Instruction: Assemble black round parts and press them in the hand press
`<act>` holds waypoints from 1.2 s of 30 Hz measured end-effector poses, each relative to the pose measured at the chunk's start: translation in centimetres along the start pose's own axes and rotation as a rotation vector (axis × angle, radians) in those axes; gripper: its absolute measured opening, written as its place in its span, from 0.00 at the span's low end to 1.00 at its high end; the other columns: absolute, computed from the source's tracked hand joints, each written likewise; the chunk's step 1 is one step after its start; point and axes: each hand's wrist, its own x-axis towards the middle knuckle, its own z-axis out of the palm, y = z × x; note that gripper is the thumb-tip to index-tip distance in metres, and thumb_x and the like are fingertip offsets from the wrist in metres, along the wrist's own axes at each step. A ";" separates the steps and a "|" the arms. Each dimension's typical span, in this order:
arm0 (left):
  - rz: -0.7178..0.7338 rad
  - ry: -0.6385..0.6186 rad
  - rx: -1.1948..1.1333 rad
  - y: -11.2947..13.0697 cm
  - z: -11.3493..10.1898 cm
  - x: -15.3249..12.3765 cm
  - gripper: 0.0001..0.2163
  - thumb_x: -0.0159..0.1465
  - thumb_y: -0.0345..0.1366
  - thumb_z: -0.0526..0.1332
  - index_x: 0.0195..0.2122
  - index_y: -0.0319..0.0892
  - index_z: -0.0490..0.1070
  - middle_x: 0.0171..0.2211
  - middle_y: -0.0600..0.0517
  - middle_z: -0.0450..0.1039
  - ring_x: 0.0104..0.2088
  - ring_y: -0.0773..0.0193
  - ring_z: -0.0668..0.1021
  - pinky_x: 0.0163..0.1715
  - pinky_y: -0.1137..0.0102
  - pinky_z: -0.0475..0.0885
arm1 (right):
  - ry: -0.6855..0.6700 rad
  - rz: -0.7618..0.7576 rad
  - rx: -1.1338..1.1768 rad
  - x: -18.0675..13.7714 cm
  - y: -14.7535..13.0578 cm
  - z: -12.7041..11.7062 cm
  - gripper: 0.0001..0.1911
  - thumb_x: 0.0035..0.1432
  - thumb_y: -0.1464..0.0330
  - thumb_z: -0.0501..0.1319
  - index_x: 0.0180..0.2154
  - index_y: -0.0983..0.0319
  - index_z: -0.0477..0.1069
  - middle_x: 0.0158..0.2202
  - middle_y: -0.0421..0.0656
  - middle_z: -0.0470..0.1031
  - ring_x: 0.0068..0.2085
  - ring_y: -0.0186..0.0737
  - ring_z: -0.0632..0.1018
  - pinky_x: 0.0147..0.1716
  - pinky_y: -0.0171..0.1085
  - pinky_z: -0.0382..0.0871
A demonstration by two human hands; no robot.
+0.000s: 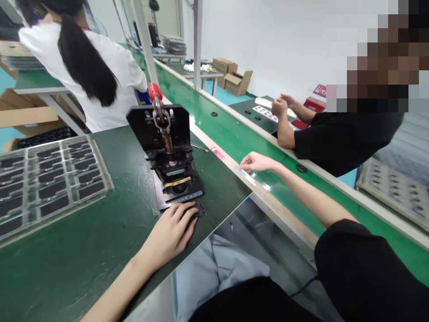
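Note:
On the green bench, my left hand (pixel 176 228) has its fingers and thumb closed around the near side of a round black disc (pixel 200 210). Just beyond it stands a black toggle press (pixel 170 156) with a red-tipped lever, a metal base and a yellow strip across its front. My right hand (pixel 254 162) reaches over the conveyor's pale edge, thumb and fingers pinched on a clear, shiny film strip (pixel 247 175). Part of that strip is hidden under the fingertips.
At left lies a clear tray (pixel 53 172) of black parts. A green conveyor (pixel 228 129) runs alongside, carrying black discs, one a round disc (pixel 301 168). A pink label (pixel 217 153) lies on its edge. Across it sits a person in black sleeves (pixel 338 134); another person in white (pixel 100 67) sits ahead.

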 end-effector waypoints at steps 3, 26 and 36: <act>0.005 -0.018 0.013 0.0 -0.1 0.2 0.11 0.74 0.35 0.54 0.53 0.38 0.71 0.53 0.43 0.77 0.50 0.53 0.77 0.51 0.58 0.77 | -0.004 0.007 0.127 0.2 0.8 -0.1 0.09 0.57 0.64 0.69 0.30 0.63 0.81 0.29 0.45 0.83 0.31 0.37 0.82 0.36 0.34 0.79; -0.037 -0.033 -0.015 0.4 -0.2 -0.1 0.11 0.74 0.34 0.55 0.54 0.40 0.72 0.53 0.43 0.77 0.50 0.54 0.78 0.51 0.57 0.78 | 0.206 0.008 -0.527 -1.2 -1.9 1.4 0.06 0.50 0.77 0.64 0.31 0.63 0.78 0.31 0.49 0.83 0.37 0.48 0.84 0.33 0.35 0.69; -0.059 -0.067 0.001 0.6 -0.1 -0.3 0.12 0.74 0.34 0.54 0.55 0.39 0.71 0.55 0.42 0.76 0.51 0.52 0.77 0.52 0.56 0.78 | 0.355 -0.025 -0.503 -3.8 -1.2 0.5 0.07 0.60 0.71 0.62 0.30 0.61 0.77 0.31 0.47 0.83 0.35 0.45 0.84 0.35 0.36 0.70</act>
